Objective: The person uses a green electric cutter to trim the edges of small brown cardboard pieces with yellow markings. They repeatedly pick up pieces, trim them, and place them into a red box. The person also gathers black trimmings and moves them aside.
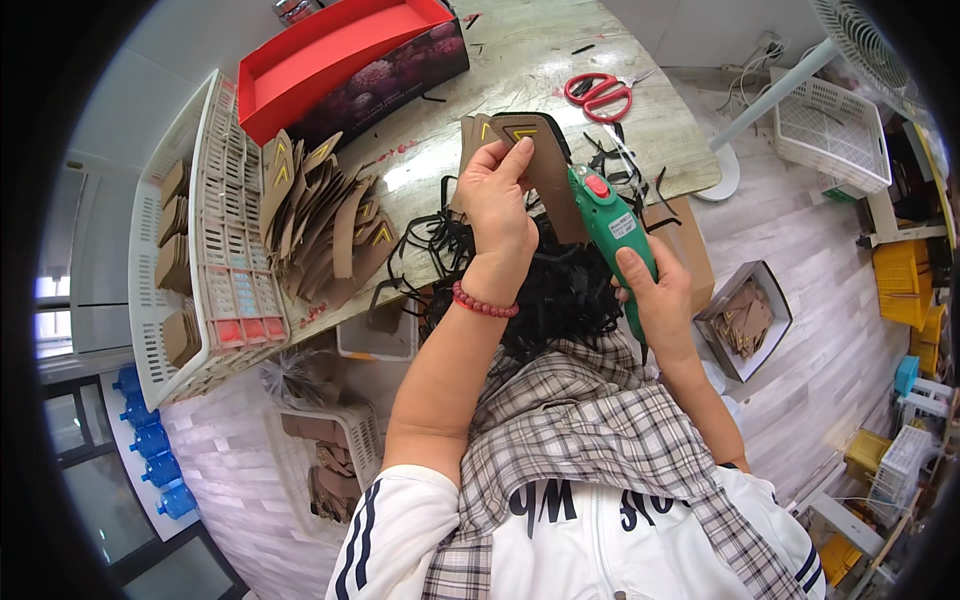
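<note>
Plaid apron [570, 430]: nearest, below both hands, over a white shirt [560, 555].
Left hand [497, 200]: thumb and fingers pinching the brown chevron panel [553, 182].
Right hand [660, 285]: wrapped around the green handheld electric cutter [612, 225].
Brown chevron panel: between the hands, just beside the cutter's head; contact unclear.
Black strips [560, 300]: heaped beneath both hands.
Loose brown pieces [325, 215]: piled left of the left hand.
Red-handled scissors [610, 90]: beyond the right hand.
</note>
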{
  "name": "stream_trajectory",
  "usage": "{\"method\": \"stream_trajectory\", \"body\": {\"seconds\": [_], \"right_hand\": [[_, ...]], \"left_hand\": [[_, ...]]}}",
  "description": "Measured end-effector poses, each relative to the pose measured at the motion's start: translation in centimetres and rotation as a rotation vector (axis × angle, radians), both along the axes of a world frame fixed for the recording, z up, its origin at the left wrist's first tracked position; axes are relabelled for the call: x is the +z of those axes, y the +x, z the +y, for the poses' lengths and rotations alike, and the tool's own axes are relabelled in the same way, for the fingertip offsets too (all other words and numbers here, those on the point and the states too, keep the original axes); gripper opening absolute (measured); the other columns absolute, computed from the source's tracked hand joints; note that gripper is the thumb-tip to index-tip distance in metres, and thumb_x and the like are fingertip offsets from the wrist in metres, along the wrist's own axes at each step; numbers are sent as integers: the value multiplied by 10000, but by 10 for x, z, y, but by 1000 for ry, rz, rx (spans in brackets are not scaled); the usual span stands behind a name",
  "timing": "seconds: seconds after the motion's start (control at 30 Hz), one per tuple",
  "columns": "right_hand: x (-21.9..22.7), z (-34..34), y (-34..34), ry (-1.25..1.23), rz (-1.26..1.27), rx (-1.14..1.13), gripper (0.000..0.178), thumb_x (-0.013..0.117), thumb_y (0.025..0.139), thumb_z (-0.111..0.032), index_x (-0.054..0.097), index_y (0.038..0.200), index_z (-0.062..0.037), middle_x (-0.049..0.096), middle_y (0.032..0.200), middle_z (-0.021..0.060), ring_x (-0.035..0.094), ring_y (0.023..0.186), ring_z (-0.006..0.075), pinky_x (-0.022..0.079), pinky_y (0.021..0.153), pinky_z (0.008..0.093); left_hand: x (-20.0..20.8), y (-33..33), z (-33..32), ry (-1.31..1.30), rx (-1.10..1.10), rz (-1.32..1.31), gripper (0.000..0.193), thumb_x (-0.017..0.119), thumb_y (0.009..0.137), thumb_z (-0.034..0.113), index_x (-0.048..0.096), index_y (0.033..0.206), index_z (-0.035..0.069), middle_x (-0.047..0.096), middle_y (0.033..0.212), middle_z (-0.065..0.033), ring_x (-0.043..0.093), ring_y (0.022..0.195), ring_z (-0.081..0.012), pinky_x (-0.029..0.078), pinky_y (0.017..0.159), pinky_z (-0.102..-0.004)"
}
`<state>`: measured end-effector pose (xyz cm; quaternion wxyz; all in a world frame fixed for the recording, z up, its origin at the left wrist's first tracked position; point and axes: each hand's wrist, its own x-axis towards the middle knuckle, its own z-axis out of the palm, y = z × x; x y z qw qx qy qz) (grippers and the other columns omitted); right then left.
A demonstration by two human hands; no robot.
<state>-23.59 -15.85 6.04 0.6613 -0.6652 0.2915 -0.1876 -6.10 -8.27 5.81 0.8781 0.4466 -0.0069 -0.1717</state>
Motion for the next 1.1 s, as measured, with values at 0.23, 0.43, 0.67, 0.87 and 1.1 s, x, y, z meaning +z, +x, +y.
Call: {"method": "stream_trajectory", "body": {"seconds": [0.23, 0.43, 0.67, 0.87, 1.1], "right_hand": [[1, -1, 0, 19, -16, 16, 391, 673, 881, -324, 622, 1084, 6, 584, 743, 0, 496, 589, 44, 409, 524, 191], [5, -4, 1, 16, -9, 12, 397, 673, 881, -326, 620, 1086, 10, 591, 754, 2, 520, 610, 48, 422, 526, 192], [12, -5, 0, 13, -4, 11, 395, 675, 880, -326, 623, 1084, 9, 597, 751, 5, 523, 603, 49, 426, 517, 196], [14, -6, -2, 1, 13, 43, 380, 674, 882, -315, 628, 1074, 9, 594, 739, 7, 518, 597, 48, 423, 509, 197], [13, -7, -4, 15, 8, 65, 388, 676, 880, -319, 621, 1081, 8, 593, 748, 5, 522, 616, 46, 438, 522, 193]], "left_hand": [[-3, -5, 3, 36, -43, 3, 62, 652, 865, 56, 644, 910, 14, 680, 824, -39, 605, 666, -90, 481, 606, -228], [-5, -10, 6, 62, -89, 2, 37, 641, 863, 32, 650, 884, 4, 677, 803, -41, 604, 656, -92, 480, 602, -222], [-1, -11, 15, 137, -141, -96, 46, 637, 864, 25, 662, 879, -10, 670, 800, -28, 588, 662, -70, 474, 610, -208], [1, 0, 18, 194, -82, -211, 116, 635, 872, 42, 677, 947, -37, 669, 829, -11, 570, 696, -50, 460, 640, -190], [1, 10, 23, 312, -133, -311, 136, 619, 890, 41, 673, 990, -34, 678, 868, -36, 598, 746, -64, 479, 692, -197]]}}
